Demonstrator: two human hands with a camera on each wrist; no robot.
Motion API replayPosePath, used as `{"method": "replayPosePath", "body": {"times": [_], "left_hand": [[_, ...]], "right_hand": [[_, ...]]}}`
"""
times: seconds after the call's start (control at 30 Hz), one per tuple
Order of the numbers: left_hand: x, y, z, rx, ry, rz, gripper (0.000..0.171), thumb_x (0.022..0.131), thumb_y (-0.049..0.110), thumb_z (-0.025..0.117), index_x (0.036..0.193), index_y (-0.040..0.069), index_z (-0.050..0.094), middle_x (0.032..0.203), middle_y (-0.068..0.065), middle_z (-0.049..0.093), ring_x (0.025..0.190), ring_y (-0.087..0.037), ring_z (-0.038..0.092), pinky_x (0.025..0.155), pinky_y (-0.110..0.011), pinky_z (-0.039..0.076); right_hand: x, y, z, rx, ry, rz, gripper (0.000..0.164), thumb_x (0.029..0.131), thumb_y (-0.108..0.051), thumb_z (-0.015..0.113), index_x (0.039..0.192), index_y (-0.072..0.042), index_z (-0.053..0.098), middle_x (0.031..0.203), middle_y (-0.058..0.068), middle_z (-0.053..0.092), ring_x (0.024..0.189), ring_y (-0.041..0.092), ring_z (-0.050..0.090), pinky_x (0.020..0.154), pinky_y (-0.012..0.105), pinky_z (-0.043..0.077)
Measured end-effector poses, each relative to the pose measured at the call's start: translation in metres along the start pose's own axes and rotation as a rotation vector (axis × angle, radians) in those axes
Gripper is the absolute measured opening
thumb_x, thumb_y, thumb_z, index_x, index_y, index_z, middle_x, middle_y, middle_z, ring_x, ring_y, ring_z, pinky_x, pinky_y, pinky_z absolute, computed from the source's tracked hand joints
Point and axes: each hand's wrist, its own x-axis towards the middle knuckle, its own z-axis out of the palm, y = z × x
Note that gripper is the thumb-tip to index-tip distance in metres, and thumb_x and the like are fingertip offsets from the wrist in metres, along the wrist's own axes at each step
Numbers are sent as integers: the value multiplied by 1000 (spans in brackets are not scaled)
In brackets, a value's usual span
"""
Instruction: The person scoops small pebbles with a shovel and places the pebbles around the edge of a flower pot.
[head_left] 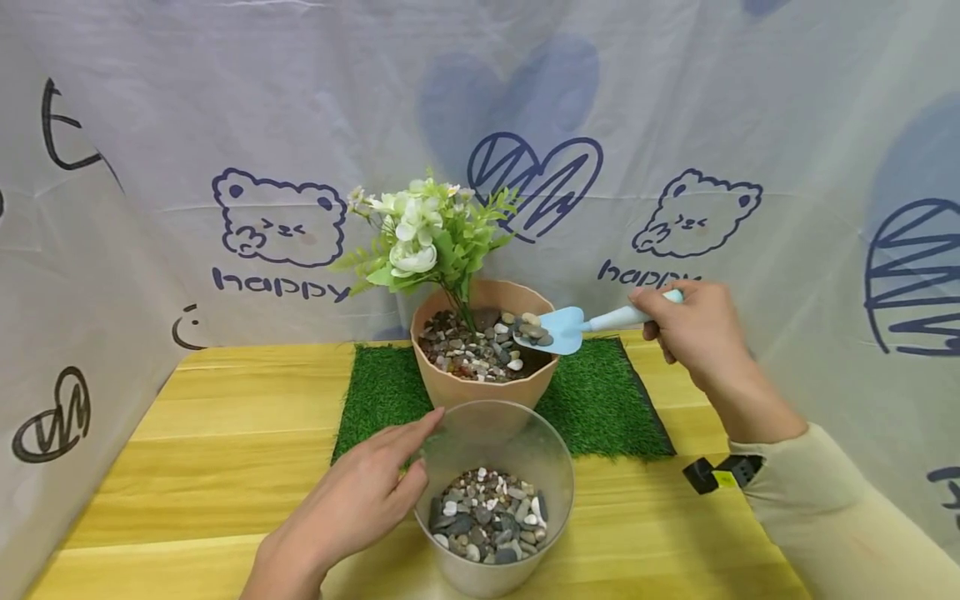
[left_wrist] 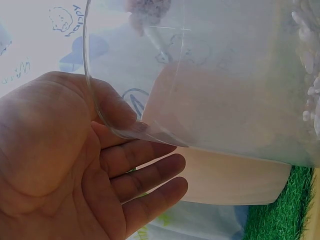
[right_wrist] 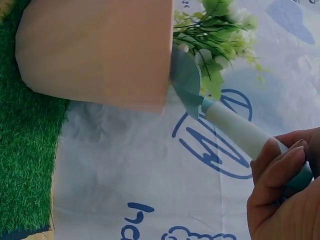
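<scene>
My right hand (head_left: 693, 329) grips the pale handle of a light blue garden trowel (head_left: 564, 329). Its blade reaches over the right rim of a peach flowerpot (head_left: 480, 393), with several pebbles (head_left: 532, 330) on it. In the pot, an artificial plant with white flowers (head_left: 414, 237) stands among pebbles that cover much of the surface. My left hand (head_left: 367, 479) holds the rim of a clear plastic bucket (head_left: 558, 467) between thumb and fingers, as the left wrist view shows. Mixed pebbles (head_left: 491, 521) lie in the bottom of the bucket, nearer to me than the pot.
Under the flowerpot lies a green artificial grass mat (head_left: 600, 400) on a yellow wood-grain table (head_left: 247, 433). A white cloth (head_left: 300, 108) printed with bears and hearts hangs behind and along both sides.
</scene>
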Motion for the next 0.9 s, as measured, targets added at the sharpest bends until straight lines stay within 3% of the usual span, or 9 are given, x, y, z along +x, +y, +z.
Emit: {"method": "replayPosePath", "body": {"times": [0.27,0.9], "left_hand": [[0,0,-1,-8,-17,-11,59,106,22,53,164,22,41,153,10,59,143,-19,54,117,-48,49],[0,0,-1,-7,-7,-5,59,106,20,54,163,21,42,155,8,57,143,-19,54,117,-48,49]], "right_hand": [[0,-6,5,-159,57,-33,46,100,-46,66,98,0,69,64,-1,68,45,14,53,41,29,46],[-1,-15,8,-289,137,-49,45,100,-50,66,97,-6,74,66,-1,71,49,16,55,42,30,44]]}}
